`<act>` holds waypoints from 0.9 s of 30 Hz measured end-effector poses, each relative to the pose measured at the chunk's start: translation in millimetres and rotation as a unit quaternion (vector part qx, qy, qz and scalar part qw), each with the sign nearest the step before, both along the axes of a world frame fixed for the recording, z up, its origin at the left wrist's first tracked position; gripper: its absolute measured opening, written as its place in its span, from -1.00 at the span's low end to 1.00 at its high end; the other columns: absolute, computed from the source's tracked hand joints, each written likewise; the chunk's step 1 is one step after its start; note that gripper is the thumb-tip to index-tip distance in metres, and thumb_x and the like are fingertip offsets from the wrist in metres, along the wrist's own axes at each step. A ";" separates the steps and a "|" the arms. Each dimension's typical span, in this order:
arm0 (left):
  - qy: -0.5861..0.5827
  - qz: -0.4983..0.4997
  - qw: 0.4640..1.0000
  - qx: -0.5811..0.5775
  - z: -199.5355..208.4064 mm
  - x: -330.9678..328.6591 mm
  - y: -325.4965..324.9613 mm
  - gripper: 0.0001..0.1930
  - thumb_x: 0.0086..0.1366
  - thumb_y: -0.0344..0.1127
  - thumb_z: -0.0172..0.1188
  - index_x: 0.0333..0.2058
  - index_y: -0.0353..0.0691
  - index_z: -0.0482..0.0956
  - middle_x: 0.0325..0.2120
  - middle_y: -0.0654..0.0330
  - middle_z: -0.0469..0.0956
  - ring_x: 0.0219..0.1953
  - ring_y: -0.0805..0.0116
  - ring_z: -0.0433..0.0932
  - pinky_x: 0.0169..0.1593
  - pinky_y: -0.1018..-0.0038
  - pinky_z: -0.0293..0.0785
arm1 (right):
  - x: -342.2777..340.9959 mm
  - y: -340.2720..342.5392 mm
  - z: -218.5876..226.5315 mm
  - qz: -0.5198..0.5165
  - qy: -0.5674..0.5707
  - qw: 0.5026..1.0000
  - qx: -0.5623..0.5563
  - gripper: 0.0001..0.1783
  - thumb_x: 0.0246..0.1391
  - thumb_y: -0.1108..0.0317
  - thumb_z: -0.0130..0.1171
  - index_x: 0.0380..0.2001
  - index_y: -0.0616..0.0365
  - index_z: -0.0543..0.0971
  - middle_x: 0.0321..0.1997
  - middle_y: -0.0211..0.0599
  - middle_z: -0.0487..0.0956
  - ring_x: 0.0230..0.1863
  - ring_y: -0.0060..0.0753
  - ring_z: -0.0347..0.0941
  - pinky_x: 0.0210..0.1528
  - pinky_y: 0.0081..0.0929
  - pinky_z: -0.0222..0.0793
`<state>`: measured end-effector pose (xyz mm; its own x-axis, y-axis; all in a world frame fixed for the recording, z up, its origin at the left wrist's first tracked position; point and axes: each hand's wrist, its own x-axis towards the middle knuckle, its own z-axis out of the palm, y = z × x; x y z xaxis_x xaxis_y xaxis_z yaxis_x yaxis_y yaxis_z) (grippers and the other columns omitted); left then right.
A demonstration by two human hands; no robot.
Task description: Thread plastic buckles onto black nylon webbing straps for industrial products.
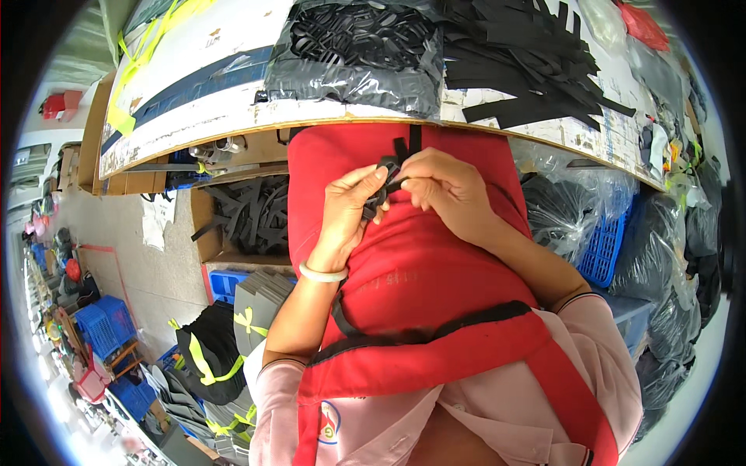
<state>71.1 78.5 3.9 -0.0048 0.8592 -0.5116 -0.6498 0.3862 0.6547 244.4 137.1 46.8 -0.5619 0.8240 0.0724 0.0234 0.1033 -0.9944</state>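
Observation:
Above my red apron [412,264], my two hands meet in front of the table edge. My left hand [348,203], with a pale bangle at its wrist, is closed round a small black plastic buckle [391,166]. The fingers cover much of the buckle, so its exact form is hidden. A short black webbing strap [400,147] stands up from it. My right hand [449,189] is pinched on the strap's end, close beside the left fingertips. On the table lie an open clear bag of black buckles [361,39] and a loose pile of cut black webbing strips [521,58].
The table's curved front edge [373,123] runs just beyond my hands. A cardboard box of black strips [252,217] stands below it at left. Grey and black stacks tied with yellow tape [206,353] are at my left. Plastic bags and a blue crate [602,245] sit at right.

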 end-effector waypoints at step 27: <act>0.232 -0.034 0.952 0.197 0.8 6.6 -15.1 -0.85 0.19 -0.52 0.25 -0.24 -0.36 0.64 -0.42 0.25 0.50 -0.55 0.60 0.48 -0.59 0.73 0.37 | 13.4 27.6 -30.6 0.166 -0.011 0.868 -0.467 -0.74 0.15 0.18 0.16 -0.44 0.16 0.52 -0.63 -0.54 0.41 -0.70 -0.68 0.35 -0.63 -0.73 0.28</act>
